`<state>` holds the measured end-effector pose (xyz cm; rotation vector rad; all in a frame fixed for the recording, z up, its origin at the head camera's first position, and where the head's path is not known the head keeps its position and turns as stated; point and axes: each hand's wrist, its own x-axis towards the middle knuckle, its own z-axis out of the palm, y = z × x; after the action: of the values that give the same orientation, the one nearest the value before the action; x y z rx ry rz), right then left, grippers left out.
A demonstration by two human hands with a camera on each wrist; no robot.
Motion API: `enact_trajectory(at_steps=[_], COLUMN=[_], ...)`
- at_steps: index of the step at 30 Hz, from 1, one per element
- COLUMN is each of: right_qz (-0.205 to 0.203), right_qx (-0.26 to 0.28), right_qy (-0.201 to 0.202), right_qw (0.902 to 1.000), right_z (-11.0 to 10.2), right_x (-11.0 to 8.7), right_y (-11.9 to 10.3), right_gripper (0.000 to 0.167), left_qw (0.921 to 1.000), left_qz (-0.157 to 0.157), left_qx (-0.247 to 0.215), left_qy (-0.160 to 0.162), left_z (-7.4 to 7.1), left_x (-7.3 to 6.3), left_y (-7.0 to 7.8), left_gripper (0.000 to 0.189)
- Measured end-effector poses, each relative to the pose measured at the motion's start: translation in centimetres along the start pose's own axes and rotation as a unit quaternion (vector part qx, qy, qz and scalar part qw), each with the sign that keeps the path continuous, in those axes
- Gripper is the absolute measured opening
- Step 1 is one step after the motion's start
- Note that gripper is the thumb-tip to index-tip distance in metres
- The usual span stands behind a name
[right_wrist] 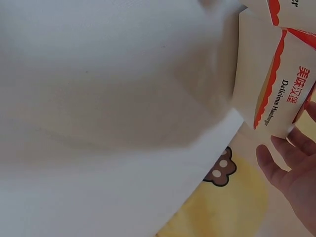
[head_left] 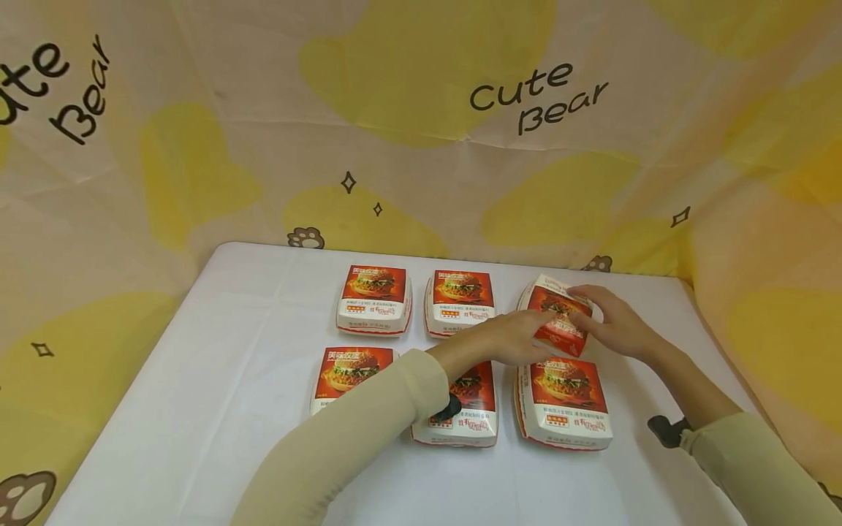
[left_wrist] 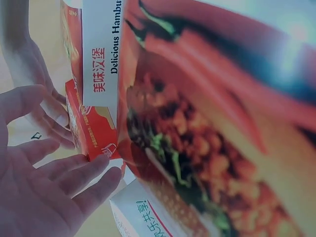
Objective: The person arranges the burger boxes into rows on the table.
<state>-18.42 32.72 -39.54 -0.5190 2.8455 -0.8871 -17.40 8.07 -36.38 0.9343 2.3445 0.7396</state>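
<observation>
Both hands are at the back right hamburger box [head_left: 559,310], a white carton with a red burger picture, which sits turned at an angle to the others. My left hand [head_left: 520,336] reaches its near left side; in the left wrist view the left hand's fingers [left_wrist: 81,177] are spread, tips by the red lid. At its right side is my right hand [head_left: 612,321], fingers over the lid's edge. The right wrist view has the right hand [right_wrist: 291,158] with loosely bent fingers at a corner of the white box [right_wrist: 276,84]. The left forearm partly covers two front boxes.
Several matching boxes stand in two rows on the white table [head_left: 217,380]: back left [head_left: 373,301], back middle [head_left: 459,296], front left [head_left: 351,372], front middle [head_left: 460,431] and front right [head_left: 562,402]. A yellow patterned cloth [head_left: 421,183] hangs behind.
</observation>
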Motion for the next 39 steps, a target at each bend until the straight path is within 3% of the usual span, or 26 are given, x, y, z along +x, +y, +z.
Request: enact_trajectory(at_steps=[8,15,19,25,34,39], right_qz=[-0.001,0.007,0.016,0.002,-0.002,0.003], right_qx=[-0.025,-0.042,-0.049,-0.054,-0.067,-0.087], right_qy=[-0.020,-0.013,-0.006,-0.003,-0.011,-0.011], right_qw=[0.9995,0.9990,0.9986,0.9985,0.9977,0.9962], right_z=[-0.3,-0.5,-0.5,-0.5,-0.5,-0.6], right_x=[0.1,-0.2,-0.3,-0.4,-0.5,-0.3], right_y=[-0.5,-0.6,-0.6,-0.4,-0.4,-1.0], right_gripper=[0.054,0.055,0.059,0.053,0.053,0.054], left_qw=[0.9988,0.9999,0.9995,0.9971,0.9968,0.9957], left_qz=[-0.037,-0.008,0.000,-0.024,-0.030,-0.050], left_qx=[0.029,0.014,0.027,0.065,0.065,0.067], left_qy=[-0.010,-0.004,-0.016,-0.032,-0.034,-0.040], left_z=[-0.1,0.1,0.4,0.5,0.4,0.1], left_x=[0.1,0.5,0.9,1.0,0.6,0.4], left_y=[0.3,0.8,1.0,1.4,1.6,1.5], left_gripper=[0.072,0.070,0.067,0.066,0.067,0.067])
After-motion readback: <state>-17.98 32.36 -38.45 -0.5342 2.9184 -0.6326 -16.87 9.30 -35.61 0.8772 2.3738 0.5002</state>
